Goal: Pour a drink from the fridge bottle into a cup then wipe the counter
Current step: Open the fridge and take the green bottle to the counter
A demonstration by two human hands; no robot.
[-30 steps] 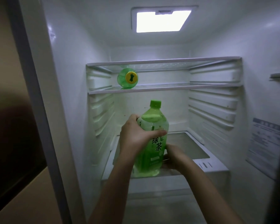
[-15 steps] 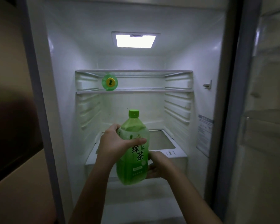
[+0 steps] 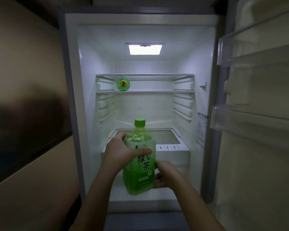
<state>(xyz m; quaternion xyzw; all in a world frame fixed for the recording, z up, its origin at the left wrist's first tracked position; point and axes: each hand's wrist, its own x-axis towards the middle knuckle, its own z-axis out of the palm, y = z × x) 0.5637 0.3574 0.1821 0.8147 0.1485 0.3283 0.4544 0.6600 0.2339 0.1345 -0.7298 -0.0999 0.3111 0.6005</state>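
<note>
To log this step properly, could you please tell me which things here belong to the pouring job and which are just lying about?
In the job: large green plastic tea bottle, gripped by left hand and right hand; open white fridge.
Lying about: yellow-capped green bottle lying on a glass shelf; clear plastic door bins.

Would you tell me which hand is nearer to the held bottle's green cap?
Left. The left hand grips the bottle at its shoulder, just below the green cap; the right hand holds its lower side, farther down.
</note>
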